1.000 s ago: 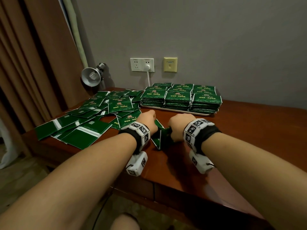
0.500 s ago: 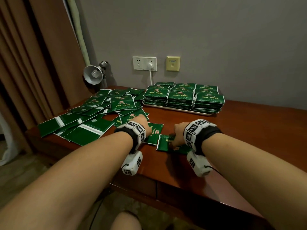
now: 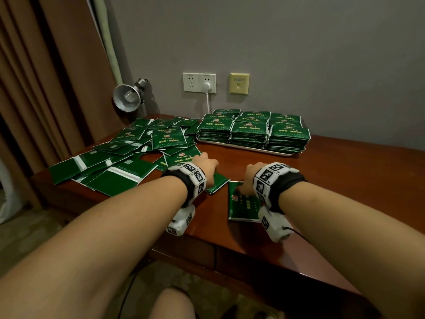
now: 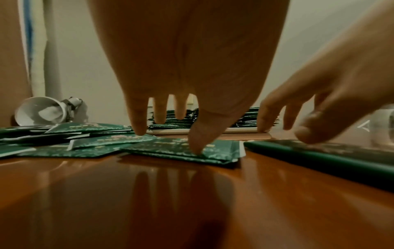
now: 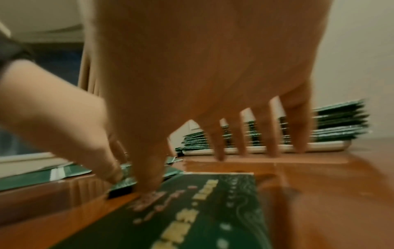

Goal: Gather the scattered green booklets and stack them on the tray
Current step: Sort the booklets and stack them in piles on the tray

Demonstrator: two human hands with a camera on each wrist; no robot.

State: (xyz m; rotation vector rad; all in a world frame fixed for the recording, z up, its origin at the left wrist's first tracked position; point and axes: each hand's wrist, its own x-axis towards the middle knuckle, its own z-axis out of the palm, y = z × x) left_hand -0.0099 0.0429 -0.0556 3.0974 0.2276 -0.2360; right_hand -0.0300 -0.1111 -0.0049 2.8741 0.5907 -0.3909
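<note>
Left hand (image 3: 205,162) fingers (image 4: 197,141) spread, straight, tips pressing a flat booklet (image 4: 185,150) near counter (image 3: 345,192) front edge. Right hand (image 3: 249,178) same, thumb on another booklet (image 3: 243,204) just beside it. Loose pile (image 3: 128,148) toward left edge; stacks (image 3: 250,132) fill tray (image 3: 279,153) at back edge.

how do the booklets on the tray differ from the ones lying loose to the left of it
The booklets on the tray sit in neat, squared stacks several layers high; the loose booklets lie spread out flat, overlapping at odd angles. The tray stacks all show the printed front, while many loose ones show a plain green back with a white strip. The tray bears the stacks; the loose ones rest on the table. Both sets are the same green.
</note>
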